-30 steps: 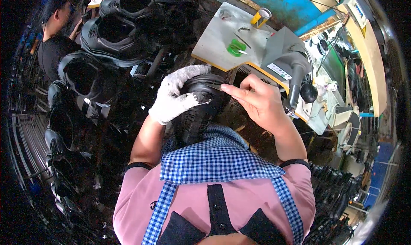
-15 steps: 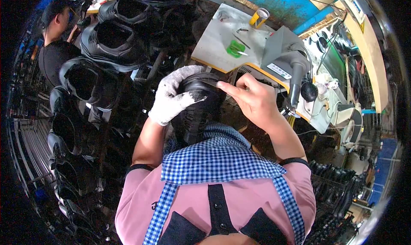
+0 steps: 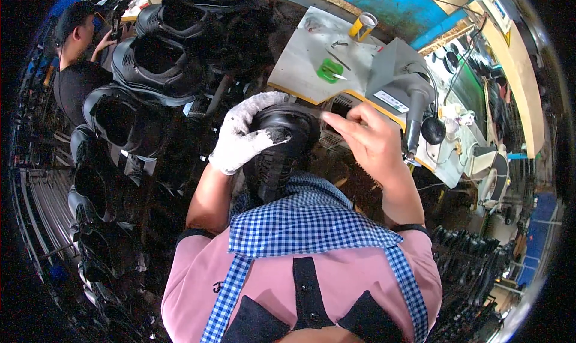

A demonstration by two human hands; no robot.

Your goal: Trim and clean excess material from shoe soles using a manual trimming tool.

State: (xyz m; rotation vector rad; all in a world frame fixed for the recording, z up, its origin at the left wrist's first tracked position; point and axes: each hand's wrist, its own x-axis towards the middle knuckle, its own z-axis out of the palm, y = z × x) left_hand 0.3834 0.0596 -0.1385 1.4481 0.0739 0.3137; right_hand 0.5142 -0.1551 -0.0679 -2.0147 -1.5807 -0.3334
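Note:
My left hand (image 3: 235, 140), in a white knitted glove with dark smudges on the thumb, grips a black lace-up shoe (image 3: 298, 127) by its toe. The shoe lies toe away from me, its laced part close to the blue checked apron (image 3: 312, 223). Just right of the toe is my bare right hand (image 3: 371, 140), with thumb and forefinger pinched together and the other fingers curled. A faint thin dark line runs from the shoe's edge to that pinch; what it is cannot be made out.
Black shoes (image 3: 157, 64) hang in rows on a rack at the left, beside a person in black (image 3: 81, 85). Ahead, a white table (image 3: 300, 52) bears a green holder (image 3: 330, 71), a yellow can (image 3: 363, 26) and a grey machine (image 3: 399, 73). More black shoes (image 3: 462, 259) fill the lower right.
My right hand has moved slightly right, off the shoe's toe edge. The shoe has turned a little, showing more of its toe; my left hand keeps its grip.

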